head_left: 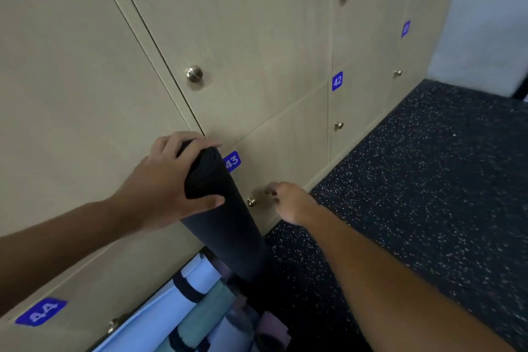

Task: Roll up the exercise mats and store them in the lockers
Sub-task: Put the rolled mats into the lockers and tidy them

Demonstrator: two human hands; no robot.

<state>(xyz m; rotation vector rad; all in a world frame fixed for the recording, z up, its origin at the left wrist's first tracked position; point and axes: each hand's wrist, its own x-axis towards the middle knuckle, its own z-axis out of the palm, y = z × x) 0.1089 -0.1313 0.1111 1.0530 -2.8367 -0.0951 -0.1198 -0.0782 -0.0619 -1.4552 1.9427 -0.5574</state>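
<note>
A rolled black exercise mat stands upright on the floor against the beige lockers. My left hand grips its top end, fingers over the rim and thumb across the front. My right hand hovers with loosely curled fingers just right of the small metal knob of locker 43, holding nothing. The door of locker 43 is closed. Below, several rolled mats in light blue, teal and pink lie bundled near locker 44.
A wall of closed beige locker doors with round knobs and blue number tags 42, 43 and 44 fills the left and middle. Dark speckled rubber floor spreads to the right. A pale wall stands at the far right.
</note>
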